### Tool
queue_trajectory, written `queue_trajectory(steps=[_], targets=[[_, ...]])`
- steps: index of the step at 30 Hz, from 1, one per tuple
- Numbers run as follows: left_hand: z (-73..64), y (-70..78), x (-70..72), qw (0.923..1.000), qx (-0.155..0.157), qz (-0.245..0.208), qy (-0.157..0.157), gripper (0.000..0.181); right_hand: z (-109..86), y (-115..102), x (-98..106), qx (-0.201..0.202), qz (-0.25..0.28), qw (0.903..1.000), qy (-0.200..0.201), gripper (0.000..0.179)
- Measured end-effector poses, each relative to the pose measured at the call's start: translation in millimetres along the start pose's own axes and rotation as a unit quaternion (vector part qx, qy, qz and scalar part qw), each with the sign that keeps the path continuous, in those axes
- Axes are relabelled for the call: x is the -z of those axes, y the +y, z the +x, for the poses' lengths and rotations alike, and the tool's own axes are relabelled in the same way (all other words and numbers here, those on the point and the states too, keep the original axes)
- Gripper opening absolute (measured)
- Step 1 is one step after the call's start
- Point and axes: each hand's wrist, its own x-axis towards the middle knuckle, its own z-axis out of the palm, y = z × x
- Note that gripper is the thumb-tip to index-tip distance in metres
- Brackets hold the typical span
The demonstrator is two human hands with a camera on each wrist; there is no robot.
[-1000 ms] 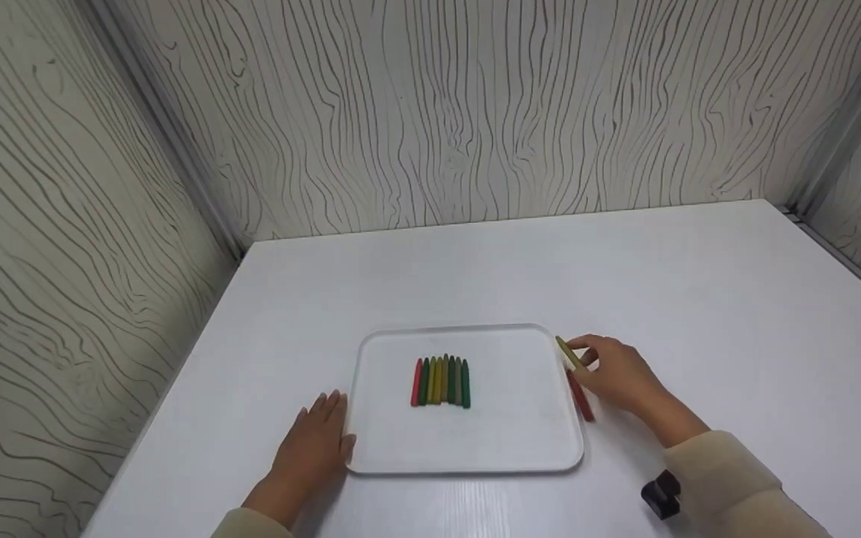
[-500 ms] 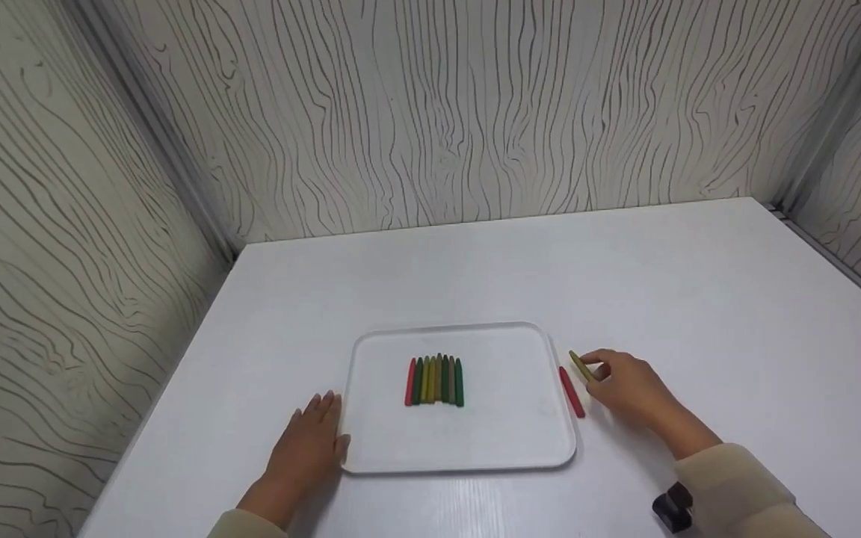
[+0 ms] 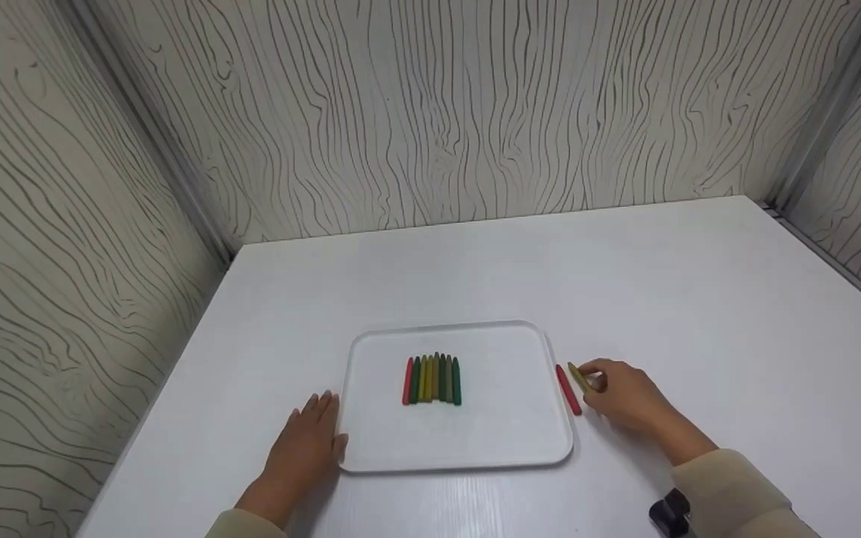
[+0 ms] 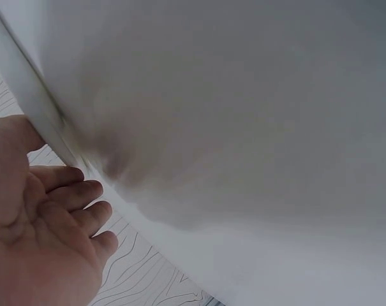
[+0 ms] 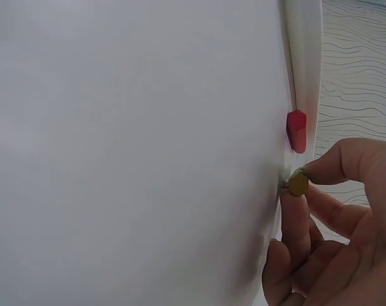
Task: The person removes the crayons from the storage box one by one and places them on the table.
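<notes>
My right hand (image 3: 625,396) pinches an olive-yellow crayon (image 3: 578,376) between thumb and fingers, low over the table beside a red crayon (image 3: 568,390). That red one lies along the right rim of a white tray (image 3: 505,448). In the right wrist view the yellow crayon (image 5: 298,183) shows end-on in the fingertips, with the red crayon (image 5: 296,132) a short way off. My left hand (image 3: 303,447) lies with fingers extended at the tray's left edge, its thumb at the rim. The left wrist view shows this hand (image 4: 52,223) against the tray's side.
On the tray a row of crayons (image 3: 431,379), red, green, yellow and brownish, lies side by side left of centre. A small black object (image 3: 670,514) sits by the right sleeve. Wood-patterned panels (image 3: 438,112) bound the white table (image 3: 475,276) at the back and sides.
The right hand has moved back from the tray rim and lowered the yellow crayon to the right of the red crayon, which is now fully visible. The left hand stays at the tray.
</notes>
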Motion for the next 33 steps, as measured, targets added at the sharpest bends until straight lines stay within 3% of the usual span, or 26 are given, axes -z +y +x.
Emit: queue_trajectory(steps=[20, 28, 33], targets=[[0.8, 3.2, -0.6, 0.9998, 0.013, 0.014, 0.006, 0.055, -1.4, -1, 4, -0.026, 0.015, 0.9993, -0.02, 0.046], [-2.9, 3.6, 1.4, 1.0, 0.008, -0.005, 0.0, 0.056, -2.5, 3, 17, -0.015, -0.046, 0.9987, -0.014, 0.05], [-3.3, 3.4, 2.3, 1.0, 0.007, -0.004, 0.003, 0.056, -5.7, 3, 23, 0.01, -0.101, 0.9949, 0.007, 0.068]])
